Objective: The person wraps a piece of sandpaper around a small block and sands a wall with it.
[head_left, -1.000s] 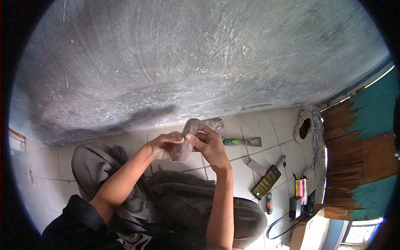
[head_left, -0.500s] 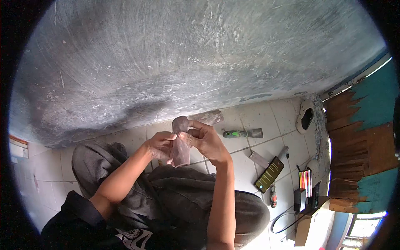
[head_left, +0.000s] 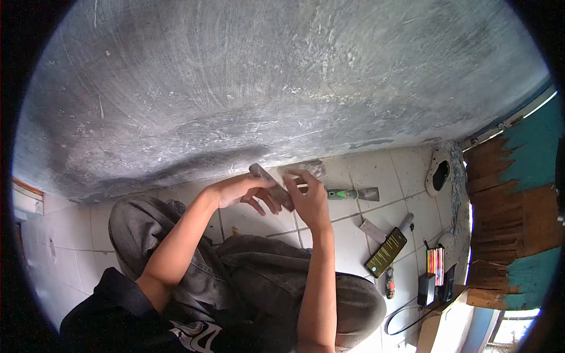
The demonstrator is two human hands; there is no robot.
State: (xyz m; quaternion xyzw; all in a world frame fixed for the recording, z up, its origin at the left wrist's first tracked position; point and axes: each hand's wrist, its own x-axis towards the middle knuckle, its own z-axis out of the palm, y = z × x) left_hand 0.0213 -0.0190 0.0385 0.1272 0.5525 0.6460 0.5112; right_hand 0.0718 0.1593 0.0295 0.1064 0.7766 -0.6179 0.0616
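A curled piece of sandpaper (head_left: 272, 185), greyish brown, is held at a slant above the floor. My left hand (head_left: 238, 191) grips it, thumb along the upper side and the other fingers spread underneath. Close to its right side is my right hand (head_left: 311, 203), slightly blurred, with thumb and fingers bent and apart. Whether the right palm touches the sandpaper's lower end I cannot tell. Behind the right hand, another worn strip (head_left: 312, 169) lies on the tiles against the wall.
The scuffed grey wall (head_left: 235, 88) rises ahead. To the right on the floor are a green-handled scraper (head_left: 353, 194), a phone (head_left: 386, 253), a grey-handled tool (head_left: 406, 222), a red-and-black tool (head_left: 390, 283), a coloured stack (head_left: 435, 265) and a clog (head_left: 438, 172).
The sandpaper has turned from near upright to a slant. My right hand has come off its face and moved right; the left has reached further over it. The view has shifted slightly.
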